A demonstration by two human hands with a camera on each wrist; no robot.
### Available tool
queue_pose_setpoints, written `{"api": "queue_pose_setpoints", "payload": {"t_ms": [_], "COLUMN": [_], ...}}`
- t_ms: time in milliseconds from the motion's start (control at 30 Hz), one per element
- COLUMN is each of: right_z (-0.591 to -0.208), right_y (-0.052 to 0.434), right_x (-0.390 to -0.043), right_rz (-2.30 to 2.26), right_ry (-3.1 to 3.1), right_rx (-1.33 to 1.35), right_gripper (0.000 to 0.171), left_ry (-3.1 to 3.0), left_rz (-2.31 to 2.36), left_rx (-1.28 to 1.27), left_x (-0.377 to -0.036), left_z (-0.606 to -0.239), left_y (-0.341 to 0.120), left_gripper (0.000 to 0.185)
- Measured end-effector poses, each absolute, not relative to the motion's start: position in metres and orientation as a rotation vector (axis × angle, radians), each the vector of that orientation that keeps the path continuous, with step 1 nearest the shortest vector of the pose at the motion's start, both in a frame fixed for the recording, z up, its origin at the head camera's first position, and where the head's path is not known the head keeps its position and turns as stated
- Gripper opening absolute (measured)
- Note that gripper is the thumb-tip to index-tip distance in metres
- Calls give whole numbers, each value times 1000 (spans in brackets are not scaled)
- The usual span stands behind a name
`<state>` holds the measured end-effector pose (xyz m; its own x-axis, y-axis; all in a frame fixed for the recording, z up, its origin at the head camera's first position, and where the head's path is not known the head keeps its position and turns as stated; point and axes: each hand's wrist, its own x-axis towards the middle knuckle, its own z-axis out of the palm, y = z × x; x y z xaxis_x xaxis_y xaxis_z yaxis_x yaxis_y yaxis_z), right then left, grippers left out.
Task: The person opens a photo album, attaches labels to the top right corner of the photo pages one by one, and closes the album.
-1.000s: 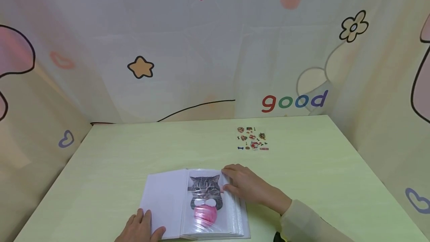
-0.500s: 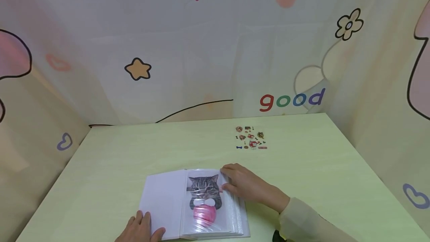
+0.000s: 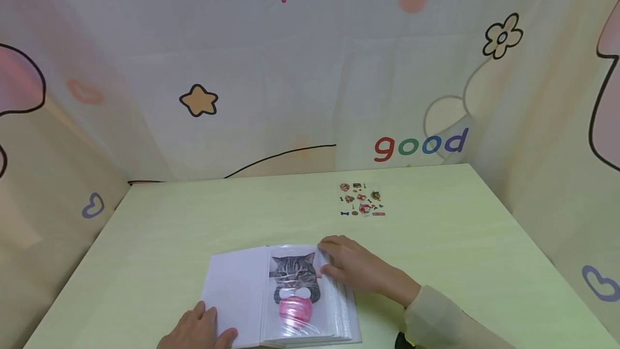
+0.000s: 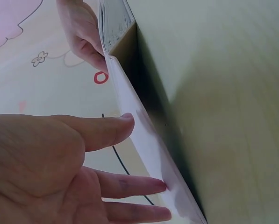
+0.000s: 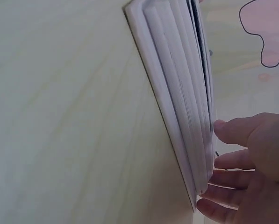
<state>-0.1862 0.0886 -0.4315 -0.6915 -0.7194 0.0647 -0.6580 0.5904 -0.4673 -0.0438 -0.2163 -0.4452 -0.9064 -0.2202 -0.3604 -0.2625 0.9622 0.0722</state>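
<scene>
A photo album (image 3: 237, 295) lies opened on the table, its white inner cover turned to the left. On the right, a clear sleeve holds a picture of a tabby cat (image 3: 294, 273) above a pink round shape. My left hand (image 3: 191, 328) rests at the cover's lower left edge; the left wrist view shows its fingers (image 4: 134, 184) straight against the cover. At the upper right of the pages, my right hand (image 3: 360, 267) touches the edge with thumb and fingers, extended and spread in the right wrist view. The stacked pages (image 5: 181, 93) show there from the side.
A clear sheet of small stickers (image 3: 363, 209) lies flat farther back, right of the middle of the pale green table (image 3: 160, 230). A printed curtain (image 3: 290, 69) hangs behind and along both sides. Beside the right sleeve, a small black object (image 3: 402, 341) is partly cut off.
The left hand has shifted very slightly left along the cover. My right hand stays at the page edge, and the album remains opened at the cat picture.
</scene>
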Motion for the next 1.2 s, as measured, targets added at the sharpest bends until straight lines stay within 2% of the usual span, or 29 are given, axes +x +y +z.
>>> {"api": "queue_pose_setpoints", "payload": {"t_ms": [767, 1200], "right_z": [-426, -423], "right_y": [116, 140], "right_x": [-208, -229], "right_rz": [-706, -617], "right_ry": [2832, 2959], "right_rx": [-998, -950], "right_gripper": [54, 54], "left_ry": [3254, 3262], "left_rz": [439, 529], "left_rx": [126, 342], "left_x": [-51, -68], "left_z": [-417, -402], "left_y": [-185, -153], "left_gripper": [65, 67]}}
